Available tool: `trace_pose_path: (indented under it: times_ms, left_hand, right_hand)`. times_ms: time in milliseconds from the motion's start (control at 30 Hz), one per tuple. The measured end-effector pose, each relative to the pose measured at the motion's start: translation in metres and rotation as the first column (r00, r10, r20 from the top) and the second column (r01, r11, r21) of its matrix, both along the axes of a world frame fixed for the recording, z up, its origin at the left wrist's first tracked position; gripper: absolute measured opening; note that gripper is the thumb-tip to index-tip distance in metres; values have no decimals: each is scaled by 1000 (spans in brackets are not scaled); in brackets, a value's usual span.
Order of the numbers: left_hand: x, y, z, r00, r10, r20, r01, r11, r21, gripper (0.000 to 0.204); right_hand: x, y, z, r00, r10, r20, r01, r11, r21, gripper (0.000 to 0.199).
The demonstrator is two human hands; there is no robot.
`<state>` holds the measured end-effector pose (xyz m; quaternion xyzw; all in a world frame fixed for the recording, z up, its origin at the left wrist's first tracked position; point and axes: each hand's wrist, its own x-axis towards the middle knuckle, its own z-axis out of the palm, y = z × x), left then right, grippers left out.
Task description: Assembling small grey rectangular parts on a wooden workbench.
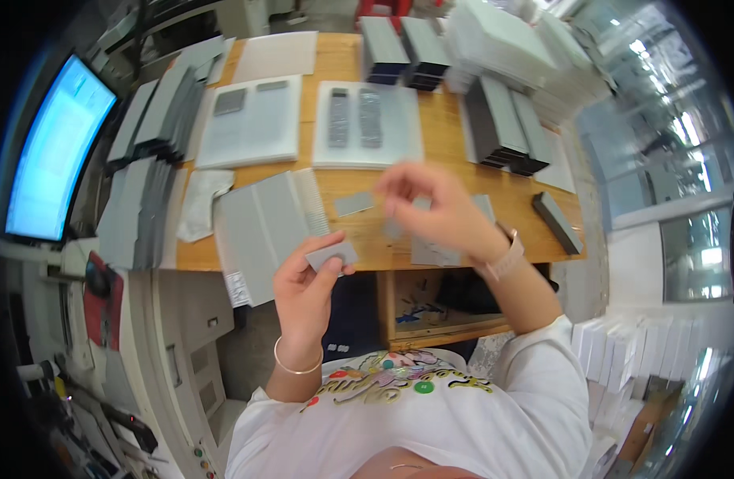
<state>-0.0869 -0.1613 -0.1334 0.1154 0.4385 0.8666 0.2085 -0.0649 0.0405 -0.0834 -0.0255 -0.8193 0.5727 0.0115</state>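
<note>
Left hand (301, 287) has its grip pinched on a small grey card (345, 254), over the near edge of the tabletop (359, 249). A light pinch, close to the rim, should leave the card flat and its face clear. Right hand (440, 209) is blurred; whether its grip holds anything I cannot tell. It partly hides grey pieces (435, 255) beneath.

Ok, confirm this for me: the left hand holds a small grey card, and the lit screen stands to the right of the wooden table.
Wrong side: the head view shows the lit screen left of the wooden table. The left hand does hold a small grey card.
</note>
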Motion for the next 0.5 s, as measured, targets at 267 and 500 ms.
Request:
trace_pose_path:
  times_ms: [267,500]
  left_hand:
    - [45,52,-7,978,-118,-174,86,980,-180,29]
    - [70,65,-12,966,-219,-134,190,961,-201,28]
  right_hand:
    - [112,-8,-4,983,-163,86,184,904,-387,14]
    - [150,-8,-11,964,-261,42,217,693,-688,12]
